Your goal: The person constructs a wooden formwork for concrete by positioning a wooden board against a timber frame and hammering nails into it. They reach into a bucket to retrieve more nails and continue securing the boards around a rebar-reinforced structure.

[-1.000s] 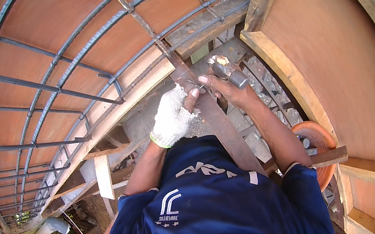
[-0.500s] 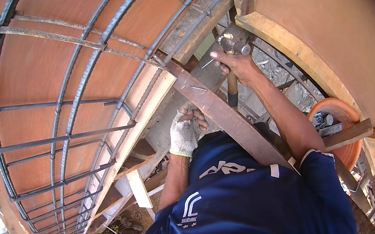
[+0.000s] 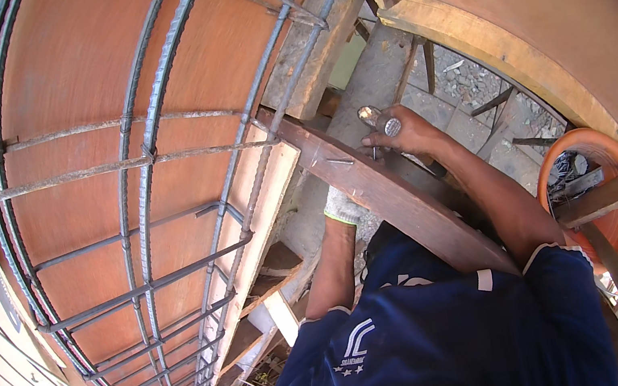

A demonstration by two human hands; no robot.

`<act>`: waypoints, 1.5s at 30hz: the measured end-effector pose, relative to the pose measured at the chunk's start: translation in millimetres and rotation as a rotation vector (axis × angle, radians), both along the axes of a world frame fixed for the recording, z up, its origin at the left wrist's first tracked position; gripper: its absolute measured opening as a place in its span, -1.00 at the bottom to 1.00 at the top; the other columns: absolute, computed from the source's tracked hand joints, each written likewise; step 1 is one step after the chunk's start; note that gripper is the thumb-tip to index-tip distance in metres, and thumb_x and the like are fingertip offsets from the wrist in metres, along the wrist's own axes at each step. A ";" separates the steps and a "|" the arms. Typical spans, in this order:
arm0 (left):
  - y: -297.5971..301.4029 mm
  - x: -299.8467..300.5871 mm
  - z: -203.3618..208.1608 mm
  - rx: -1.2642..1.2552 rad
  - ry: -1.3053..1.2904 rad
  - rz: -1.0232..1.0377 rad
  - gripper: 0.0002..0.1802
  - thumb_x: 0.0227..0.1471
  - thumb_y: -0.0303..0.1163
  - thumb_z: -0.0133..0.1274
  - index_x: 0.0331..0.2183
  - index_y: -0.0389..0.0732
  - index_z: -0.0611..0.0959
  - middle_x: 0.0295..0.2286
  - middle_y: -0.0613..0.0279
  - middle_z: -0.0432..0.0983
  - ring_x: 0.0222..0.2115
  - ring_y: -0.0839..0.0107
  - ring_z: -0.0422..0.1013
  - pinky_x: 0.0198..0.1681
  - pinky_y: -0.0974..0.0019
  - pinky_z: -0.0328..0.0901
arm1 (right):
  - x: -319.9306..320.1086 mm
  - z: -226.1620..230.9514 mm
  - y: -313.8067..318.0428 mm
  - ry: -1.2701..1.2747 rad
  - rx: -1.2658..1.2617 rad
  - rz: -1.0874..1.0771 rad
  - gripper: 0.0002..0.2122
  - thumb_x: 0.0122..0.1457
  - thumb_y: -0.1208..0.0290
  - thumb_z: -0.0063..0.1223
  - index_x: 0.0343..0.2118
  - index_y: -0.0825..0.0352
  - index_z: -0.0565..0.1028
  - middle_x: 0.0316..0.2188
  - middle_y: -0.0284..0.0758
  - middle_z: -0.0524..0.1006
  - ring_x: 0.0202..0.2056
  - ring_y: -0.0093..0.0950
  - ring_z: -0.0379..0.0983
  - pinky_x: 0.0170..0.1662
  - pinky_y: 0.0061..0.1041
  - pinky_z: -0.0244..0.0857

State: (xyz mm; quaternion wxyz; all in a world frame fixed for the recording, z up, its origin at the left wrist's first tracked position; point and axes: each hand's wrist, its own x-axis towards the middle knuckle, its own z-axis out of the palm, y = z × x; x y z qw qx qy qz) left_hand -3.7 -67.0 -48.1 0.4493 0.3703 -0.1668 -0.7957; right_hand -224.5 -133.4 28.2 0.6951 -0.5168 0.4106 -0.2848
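Observation:
My right hand is closed on a hammer, whose metal head stands out beyond my fingers. A thin nail shows just below that hand's fingertips. Diagonally in front of me runs a dark brown wooden plank, with another nail on its upper face near the far end. My left hand, in a white knitted glove, reaches to the near left edge of the plank. Its fingers are hidden behind the wood.
A rebar cage stands against a reddish-brown plywood panel on the left. To the right, an orange bucket holds metal bits, with a wood offcut across it. Curved timber edges the right-hand panel.
My gloved left hand has moved right and forward, its fingers passing behind the plank. My right hand has come lower with the hammer, nearer the plank. The view has shifted.

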 end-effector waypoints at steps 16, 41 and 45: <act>-36.1 -73.3 45.6 -0.216 0.090 0.414 -0.76 0.22 -0.24 0.10 -0.14 -0.07 0.46 -0.43 0.37 0.37 -0.41 0.52 0.36 -0.32 0.41 0.35 | -32.7 53.9 -18.1 -0.039 -0.159 -0.312 -0.44 0.15 0.28 0.24 0.16 0.42 0.33 -0.21 -0.21 0.57 -0.36 -0.54 0.52 -0.26 -0.49 0.40; -88.2 -78.5 26.1 -0.622 0.208 0.491 -0.82 0.28 -0.25 0.01 -0.29 -0.14 0.45 -0.63 0.35 0.27 -0.64 0.52 0.24 -0.54 0.42 0.20 | 24.1 -33.0 19.3 -0.146 -0.065 -0.615 -0.84 0.22 0.36 0.16 -0.30 0.35 0.49 -0.55 -0.46 0.44 -0.57 -0.69 0.33 -0.52 -0.61 0.23; -93.0 -82.4 30.6 -0.629 0.207 0.514 -0.74 0.32 -0.23 -0.08 -0.41 -0.12 0.39 -0.64 0.36 0.24 -0.65 0.55 0.20 -0.56 0.41 0.18 | 27.9 -28.7 13.7 -0.112 -0.041 -0.711 -0.81 0.24 0.37 0.15 -0.22 0.40 0.53 -0.47 -0.38 0.53 -0.42 -0.67 0.40 -0.35 -0.58 0.33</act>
